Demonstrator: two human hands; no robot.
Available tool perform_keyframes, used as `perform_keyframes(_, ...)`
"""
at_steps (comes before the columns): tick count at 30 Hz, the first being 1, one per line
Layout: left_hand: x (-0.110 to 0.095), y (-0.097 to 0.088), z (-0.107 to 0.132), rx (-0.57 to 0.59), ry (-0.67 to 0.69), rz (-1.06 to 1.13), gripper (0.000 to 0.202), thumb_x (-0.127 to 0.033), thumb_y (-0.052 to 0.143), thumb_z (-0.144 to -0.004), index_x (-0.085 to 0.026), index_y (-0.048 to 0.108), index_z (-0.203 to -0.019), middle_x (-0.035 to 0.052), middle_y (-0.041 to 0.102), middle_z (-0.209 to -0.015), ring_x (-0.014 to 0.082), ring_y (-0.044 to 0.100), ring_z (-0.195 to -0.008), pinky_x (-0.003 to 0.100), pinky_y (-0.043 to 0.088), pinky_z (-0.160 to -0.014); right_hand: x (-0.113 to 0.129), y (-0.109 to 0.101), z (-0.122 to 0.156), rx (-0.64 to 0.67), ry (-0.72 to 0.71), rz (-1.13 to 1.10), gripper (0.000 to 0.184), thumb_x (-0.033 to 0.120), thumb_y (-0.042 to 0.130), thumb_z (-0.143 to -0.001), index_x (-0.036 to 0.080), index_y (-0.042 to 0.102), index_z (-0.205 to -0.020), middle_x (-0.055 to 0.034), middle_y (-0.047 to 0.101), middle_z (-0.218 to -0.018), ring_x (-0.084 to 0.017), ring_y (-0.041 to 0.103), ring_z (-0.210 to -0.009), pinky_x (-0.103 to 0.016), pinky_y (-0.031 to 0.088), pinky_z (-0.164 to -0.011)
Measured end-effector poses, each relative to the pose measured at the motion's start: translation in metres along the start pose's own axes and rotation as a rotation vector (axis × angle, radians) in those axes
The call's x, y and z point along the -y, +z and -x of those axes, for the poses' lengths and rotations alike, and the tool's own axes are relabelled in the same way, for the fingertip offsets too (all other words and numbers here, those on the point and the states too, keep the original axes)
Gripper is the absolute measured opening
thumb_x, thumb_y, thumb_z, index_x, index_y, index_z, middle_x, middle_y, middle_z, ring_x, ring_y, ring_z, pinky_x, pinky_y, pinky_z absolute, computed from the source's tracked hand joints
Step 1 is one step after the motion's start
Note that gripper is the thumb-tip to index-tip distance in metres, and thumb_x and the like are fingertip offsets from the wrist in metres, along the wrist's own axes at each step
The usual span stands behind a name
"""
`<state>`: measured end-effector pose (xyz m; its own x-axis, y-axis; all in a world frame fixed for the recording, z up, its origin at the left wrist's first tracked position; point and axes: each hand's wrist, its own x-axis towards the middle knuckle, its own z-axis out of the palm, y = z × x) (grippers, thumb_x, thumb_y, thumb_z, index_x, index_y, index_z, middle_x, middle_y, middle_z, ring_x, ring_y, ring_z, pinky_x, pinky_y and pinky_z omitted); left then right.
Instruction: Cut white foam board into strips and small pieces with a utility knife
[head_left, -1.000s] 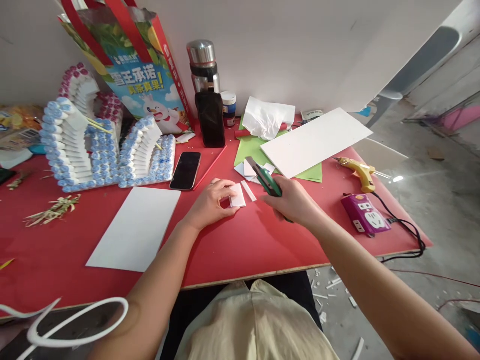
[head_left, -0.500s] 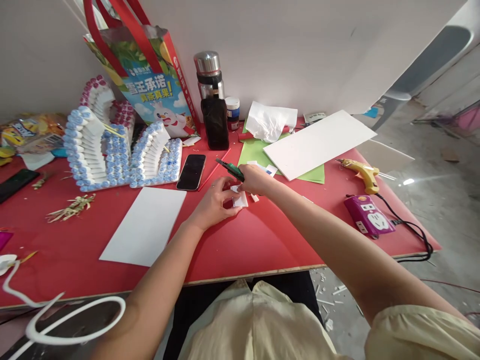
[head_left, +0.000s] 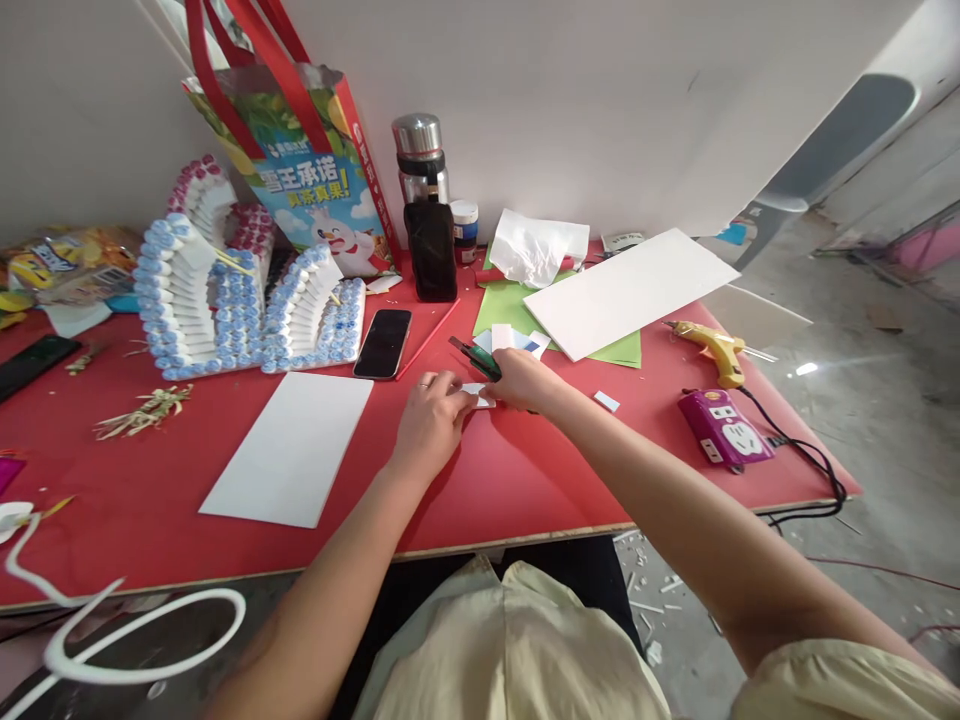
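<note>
Your left hand [head_left: 429, 420] pinches the small white piece [head_left: 481, 391], mid-worktop [head_left: 487, 490]; your right hand [head_left: 523, 378] grips the green knife [head_left: 484, 362] beside it. Press the piece flat and point the knife away.

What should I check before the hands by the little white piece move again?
1. Green cutter held in the right hand: ok, it is in that grip.
2. Left hand on the small white piece: ok, the fingers are at its left end.
3. Small white piece in full view: not ok, the hands hide part of it.
4. Cutter's blade slid in: cannot tell, it is too small in the picture.
5. Yellow glue gun away from both hands: ok, it lies off to the right.
6. Phone beside the red stick out from under the hands: ok.
</note>
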<state>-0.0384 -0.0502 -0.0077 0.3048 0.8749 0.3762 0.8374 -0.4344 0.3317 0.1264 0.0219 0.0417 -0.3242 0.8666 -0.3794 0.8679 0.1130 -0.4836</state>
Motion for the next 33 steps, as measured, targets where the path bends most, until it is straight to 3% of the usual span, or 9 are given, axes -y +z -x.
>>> perform_keyframes(5,0.025,0.002,0.002,0.029,0.146,0.139,0.036,-0.008,0.041,-0.096,-0.022,0.073,-0.105,0.0091,0.06,-0.123,0.0229,0.054,-0.114,0.039,0.049,-0.097,-0.007,0.02,0.015,-0.025,-0.064,-0.159,0.016,0.034,0.058,-0.088,0.019,0.055,-0.088,-0.0016,0.058,-0.061,-0.016,0.054,-0.047,-0.026,0.037,-0.046)
perform_keyframes(11,0.033,0.008,0.005,0.003,0.119,0.268,0.029,-0.02,0.045,-0.1,-0.022,0.074,-0.103,0.0093,0.056,-0.127,0.0216,0.056,-0.121,0.04,0.05,-0.103,-0.015,0.019,0.014,-0.234,-0.064,-0.139,0.02,0.025,0.068,-0.079,0.019,0.052,-0.089,-0.0042,0.063,-0.08,-0.014,0.056,-0.061,-0.024,0.039,-0.054)
perform_keyframes(18,0.034,0.007,-0.007,0.072,0.138,0.383,0.028,-0.017,0.047,-0.097,-0.023,0.074,-0.095,0.0059,0.056,-0.128,0.0206,0.06,-0.118,0.038,0.05,-0.104,-0.018,0.021,0.019,-0.115,-0.026,-0.258,0.021,0.025,0.067,-0.079,0.019,0.054,-0.094,-0.0005,0.061,-0.073,-0.013,0.056,-0.056,-0.023,0.039,-0.05)
perform_keyframes(21,0.032,0.011,-0.011,0.058,0.119,0.337,0.028,-0.017,0.049,-0.096,-0.022,0.076,-0.089,0.0077,0.055,-0.133,0.0225,0.057,-0.124,0.039,0.049,-0.105,-0.02,0.026,0.024,-0.153,-0.022,-0.299,0.016,0.025,0.065,-0.079,0.02,0.055,-0.091,0.0005,0.061,-0.07,-0.014,0.058,-0.054,-0.023,0.041,-0.051)
perform_keyframes(25,0.028,0.009,-0.004,0.054,0.062,0.318,0.024,-0.018,0.056,-0.092,-0.024,0.078,-0.099,0.0102,0.056,-0.136,0.0258,0.054,-0.128,0.043,0.048,-0.108,-0.022,0.03,0.026,-0.172,-0.006,-0.345,0.015,0.025,0.066,-0.078,0.021,0.056,-0.088,0.0018,0.06,-0.065,-0.014,0.057,-0.051,-0.024,0.042,-0.051)
perform_keyframes(29,0.029,0.001,0.001,0.128,0.049,0.341,0.029,-0.03,0.071,-0.083,-0.028,0.075,-0.112,0.0091,0.051,-0.143,0.0299,0.049,-0.134,0.046,0.044,-0.112,-0.023,0.028,0.025,-0.127,-0.011,-0.393,0.017,0.026,0.066,-0.077,0.021,0.058,-0.091,0.0026,0.06,-0.066,-0.014,0.057,-0.051,-0.024,0.042,-0.051)
perform_keyframes(33,0.031,0.002,0.0,0.1,0.058,0.371,0.024,-0.035,0.073,-0.085,-0.028,0.077,-0.107,0.0089,0.057,-0.134,0.0274,0.054,-0.127,0.044,0.048,-0.107,-0.024,0.028,0.024,-0.145,-0.008,-0.353,0.017,0.027,0.066,-0.076,0.02,0.059,-0.091,0.0018,0.06,-0.067,-0.014,0.057,-0.057,-0.024,0.041,-0.055)
